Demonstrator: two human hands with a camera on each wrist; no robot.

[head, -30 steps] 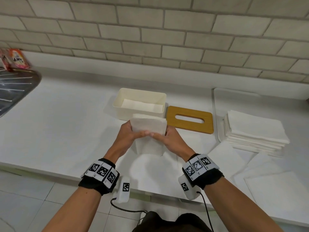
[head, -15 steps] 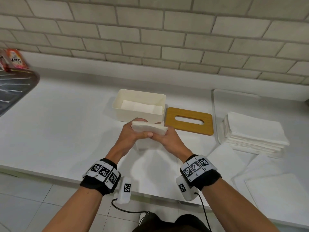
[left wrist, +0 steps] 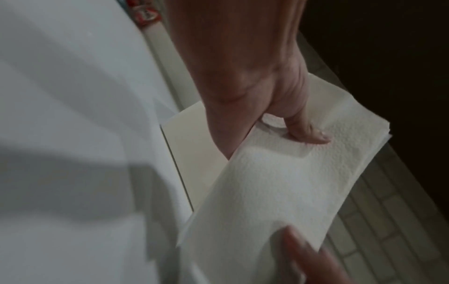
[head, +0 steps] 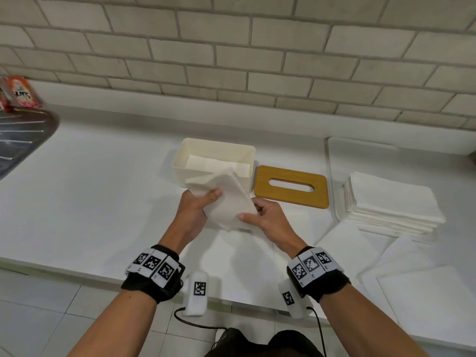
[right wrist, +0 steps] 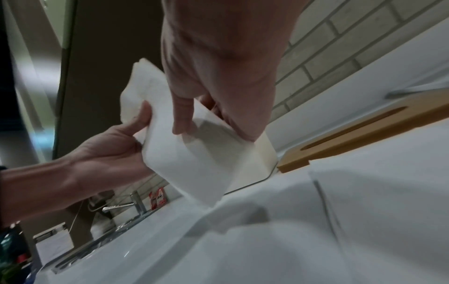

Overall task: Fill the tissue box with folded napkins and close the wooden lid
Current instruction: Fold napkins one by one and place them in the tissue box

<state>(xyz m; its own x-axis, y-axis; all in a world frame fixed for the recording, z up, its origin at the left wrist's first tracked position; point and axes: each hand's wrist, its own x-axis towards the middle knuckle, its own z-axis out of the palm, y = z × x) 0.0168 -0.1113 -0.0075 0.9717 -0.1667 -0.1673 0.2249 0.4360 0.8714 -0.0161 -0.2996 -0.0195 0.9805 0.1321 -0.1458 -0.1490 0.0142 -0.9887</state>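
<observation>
Both hands hold a folded white napkin (head: 226, 199) in the air just in front of the cream tissue box (head: 213, 150). My left hand (head: 198, 204) pinches the napkin's upper left part (left wrist: 286, 173) with thumb on top. My right hand (head: 260, 217) pinches its lower right edge (right wrist: 194, 153). The napkin is tilted, its far corner over the box's front wall. Folded napkins lie inside the open box. The wooden lid (head: 291, 186) with its oval slot lies flat on the counter right of the box.
A stack of unfolded napkins (head: 391, 199) sits on a white board at the right. Loose napkin sheets (head: 425, 287) lie near the counter's front right edge. A metal sink drainer (head: 20, 143) and a red packet (head: 22, 92) are at the far left.
The napkin hung down, was folded into a flat bundle, and now is turned to a slant with its end lifted toward the box. Both hands shifted slightly forward.
</observation>
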